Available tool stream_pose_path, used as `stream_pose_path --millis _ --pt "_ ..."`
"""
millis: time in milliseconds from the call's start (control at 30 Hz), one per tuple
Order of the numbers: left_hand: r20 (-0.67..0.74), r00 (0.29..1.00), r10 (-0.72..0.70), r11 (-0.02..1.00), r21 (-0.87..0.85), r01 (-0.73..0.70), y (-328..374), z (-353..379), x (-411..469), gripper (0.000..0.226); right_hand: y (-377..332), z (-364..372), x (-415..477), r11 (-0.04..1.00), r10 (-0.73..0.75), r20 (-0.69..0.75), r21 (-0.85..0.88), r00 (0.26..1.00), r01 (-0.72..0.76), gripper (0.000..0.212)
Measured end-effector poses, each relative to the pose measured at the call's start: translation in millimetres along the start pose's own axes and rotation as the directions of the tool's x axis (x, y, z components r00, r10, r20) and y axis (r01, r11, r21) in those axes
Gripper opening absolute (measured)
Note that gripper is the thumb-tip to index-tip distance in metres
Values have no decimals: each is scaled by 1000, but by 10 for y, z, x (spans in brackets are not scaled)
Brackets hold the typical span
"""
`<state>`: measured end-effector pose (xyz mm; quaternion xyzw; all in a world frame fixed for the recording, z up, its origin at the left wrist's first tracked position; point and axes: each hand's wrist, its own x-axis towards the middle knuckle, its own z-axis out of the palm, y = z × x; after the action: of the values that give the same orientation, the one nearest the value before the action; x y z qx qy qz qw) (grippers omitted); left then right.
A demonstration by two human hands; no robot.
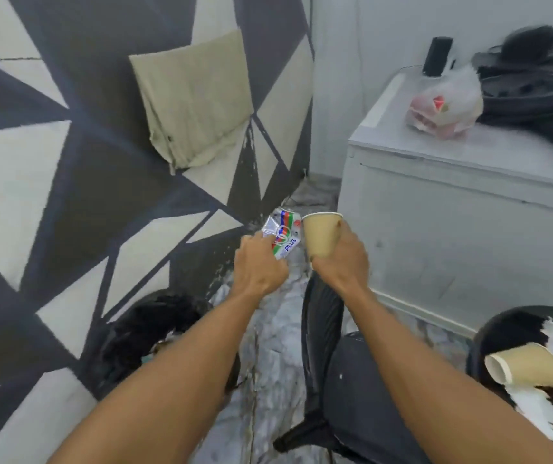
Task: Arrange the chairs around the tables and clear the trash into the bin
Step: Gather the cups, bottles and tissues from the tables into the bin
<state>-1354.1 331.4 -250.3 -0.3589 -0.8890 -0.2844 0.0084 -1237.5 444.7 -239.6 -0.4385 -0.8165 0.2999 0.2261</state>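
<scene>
Both arms held out. Left hand [260, 266]: fingers curled round a crushed silver can [281, 234] marked "PLUS". Right hand [343, 259]: fingers wrapped round an upright tan paper cup [322, 234], just beside the can. Black-lined bin [141, 329] low against the patterned wall. Black chair [352, 380] beside it. Second paper cup [526, 365] lies tipped over near the worktop's [516, 326] left edge.

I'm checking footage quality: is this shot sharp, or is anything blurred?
Head view: soft overall; the black pile and plastic bag on the white cabinet smear most; paper cup in right hand and silver packet in left hand read clearly; flat light, no glare.
</scene>
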Motion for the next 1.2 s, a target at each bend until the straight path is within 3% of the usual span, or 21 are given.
stream_pose_path --millis 200,433,633,900,1067,1200 --pt "-54 927 -371 927 45 373 -1300 -308 -178 47 -711 1328 -79 990 -138 313 56 940 127 76" --pt "5 724 -689 724 53 688 -2613 -446 -561 70 -1114 2596 -434 987 -106 605 -36 789 160 90" --pt "79 702 -708 706 69 704 -3417 -394 -346 55 -1375 3493 -501 990 0 639 -106 769 88 92" --pt "239 679 -694 719 179 671 -4093 -218 2 56 -1448 4147 -445 971 204 671 -234 713 -57 109" --pt "279 712 -644 761 147 631 -4018 -200 65 30 -1385 3927 -275 959 222 669 -280 710 -36 72" --pt "324 782 -533 845 155 512 -3640 -201 279 39 -1324 3543 -79 975 135 685 -222 716 28 59"
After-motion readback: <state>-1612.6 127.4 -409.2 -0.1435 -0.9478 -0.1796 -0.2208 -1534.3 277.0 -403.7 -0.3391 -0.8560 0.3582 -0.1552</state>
